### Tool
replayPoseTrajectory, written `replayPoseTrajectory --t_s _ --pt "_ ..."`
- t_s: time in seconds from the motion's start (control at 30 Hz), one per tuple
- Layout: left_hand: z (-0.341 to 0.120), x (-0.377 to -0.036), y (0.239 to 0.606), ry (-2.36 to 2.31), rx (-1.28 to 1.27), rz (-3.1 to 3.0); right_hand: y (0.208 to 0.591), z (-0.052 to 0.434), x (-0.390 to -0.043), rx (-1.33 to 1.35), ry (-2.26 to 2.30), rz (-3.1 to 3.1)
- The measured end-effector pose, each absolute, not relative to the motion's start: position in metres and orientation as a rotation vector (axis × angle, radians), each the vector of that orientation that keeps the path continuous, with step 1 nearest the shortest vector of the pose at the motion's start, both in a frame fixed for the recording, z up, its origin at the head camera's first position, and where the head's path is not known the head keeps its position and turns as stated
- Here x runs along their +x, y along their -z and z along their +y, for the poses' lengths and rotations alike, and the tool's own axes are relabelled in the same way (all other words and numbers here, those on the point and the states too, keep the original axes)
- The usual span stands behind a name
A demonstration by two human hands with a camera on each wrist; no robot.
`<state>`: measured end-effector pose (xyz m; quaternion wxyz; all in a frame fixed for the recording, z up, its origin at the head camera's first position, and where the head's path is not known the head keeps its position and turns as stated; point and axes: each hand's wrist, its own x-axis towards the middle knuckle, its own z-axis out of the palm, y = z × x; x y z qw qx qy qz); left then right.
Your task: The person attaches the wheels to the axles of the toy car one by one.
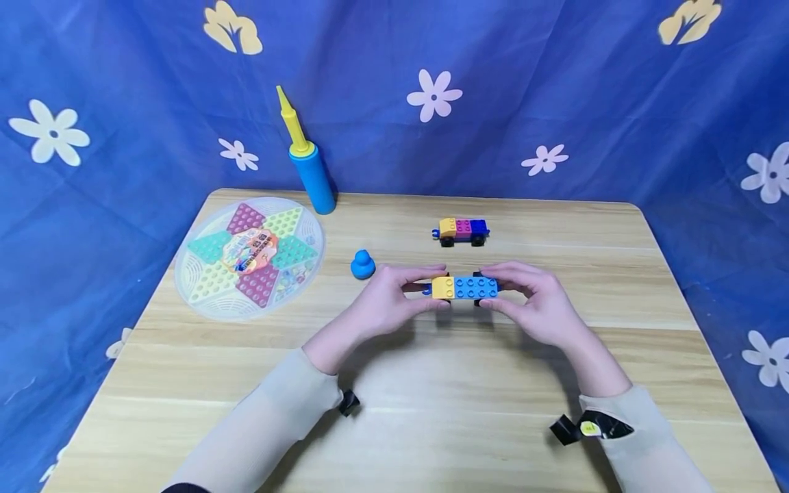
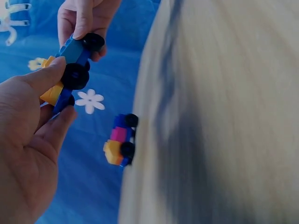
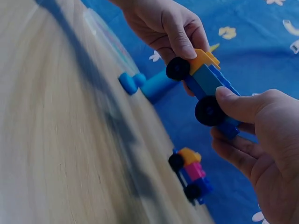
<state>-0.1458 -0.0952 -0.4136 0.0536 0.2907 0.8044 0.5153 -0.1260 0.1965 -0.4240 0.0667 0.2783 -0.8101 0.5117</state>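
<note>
Aloft above the wooden table (image 1: 431, 411), a yellow-and-blue brick car (image 1: 464, 287) is pinched at each end by the left hand (image 1: 388, 301) and right hand (image 1: 536, 305), wheels already fitted; a finished-looking second car (image 1: 462, 231) is parked just behind, beyond it a blue pump (image 1: 311, 171).

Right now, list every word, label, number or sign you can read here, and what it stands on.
No text can be read.
Printed centre label of the round clear plastic checkers board: too small and blurred.
Small yellow sticker on the black wrist strap: too small.
Blue-and-yellow brick car held in both hands: studs only, no print.
</note>
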Motion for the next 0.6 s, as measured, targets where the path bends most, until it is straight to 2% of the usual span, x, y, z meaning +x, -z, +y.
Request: replayPoseTrajectory --t_s 0.33,0.6 --pt "-0.082 -0.183 0.449 -1.382 0.723 2.496 0.461 0.204 -0.159 0.656 -1.476 -2.649" --pt "-0.074 -0.199 0.465 -1.266 0.65 2.553 0.48 0.204 -0.173 0.531 -1.459 -2.753"
